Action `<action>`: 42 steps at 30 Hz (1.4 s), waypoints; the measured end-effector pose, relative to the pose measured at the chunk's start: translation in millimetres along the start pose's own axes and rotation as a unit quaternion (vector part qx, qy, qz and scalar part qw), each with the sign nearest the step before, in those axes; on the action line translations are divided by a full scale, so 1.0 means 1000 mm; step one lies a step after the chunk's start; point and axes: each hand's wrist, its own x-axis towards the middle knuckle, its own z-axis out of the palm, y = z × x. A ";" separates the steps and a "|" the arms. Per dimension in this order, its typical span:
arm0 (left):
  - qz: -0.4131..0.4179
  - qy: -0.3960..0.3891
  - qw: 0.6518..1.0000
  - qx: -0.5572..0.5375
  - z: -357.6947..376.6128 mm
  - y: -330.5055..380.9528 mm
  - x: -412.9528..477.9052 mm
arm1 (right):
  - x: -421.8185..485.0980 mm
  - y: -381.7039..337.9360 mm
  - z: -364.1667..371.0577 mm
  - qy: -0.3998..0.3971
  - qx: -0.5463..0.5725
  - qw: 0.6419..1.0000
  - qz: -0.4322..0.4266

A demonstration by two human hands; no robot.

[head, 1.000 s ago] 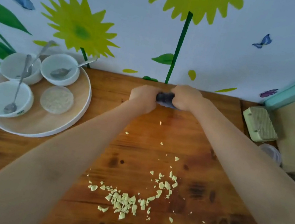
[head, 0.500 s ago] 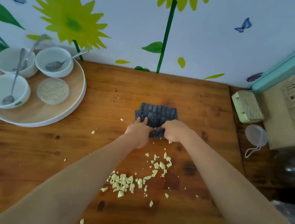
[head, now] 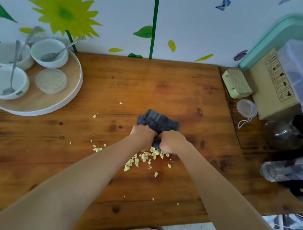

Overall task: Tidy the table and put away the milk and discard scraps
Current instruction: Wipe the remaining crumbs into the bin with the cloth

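A dark grey cloth (head: 156, 120) lies bunched on the middle of the wooden table (head: 180, 91). My left hand (head: 143, 136) and my right hand (head: 172, 142) sit side by side on its near edge, fingers curled into the fabric. Pale yellow scraps (head: 144, 158) are heaped right in front of the cloth, between and under my forearms. A few loose scraps (head: 94, 116) lie scattered to the left. No milk container is plainly visible.
A round wooden tray (head: 69, 97) at the far left holds three white bowls with spoons and a lidded tub (head: 51, 80). At the right stand a green box (head: 236, 85), a cardboard box (head: 271, 88), a clear bin and a lying bottle (head: 293, 171).
Both hands have dragged the cloth from the table's far edge toward me. The scraps are pushed into a tighter heap nearer the table's front.
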 end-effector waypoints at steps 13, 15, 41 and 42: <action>0.045 0.007 0.989 -0.139 -0.021 -0.028 -0.029 | -0.015 -0.022 -0.043 -0.042 0.003 0.999 0.007; 0.047 0.029 0.985 -0.164 -0.039 -0.039 -0.032 | -0.016 -0.028 -0.066 -0.029 -0.015 0.999 0.007; -0.117 0.233 0.957 -0.129 -0.124 -0.221 0.024 | 0.120 -0.120 -0.221 0.197 -0.028 0.966 -0.164; -0.113 0.212 0.960 -0.143 -0.110 -0.221 0.034 | 0.130 -0.120 -0.207 0.159 -0.021 0.973 -0.168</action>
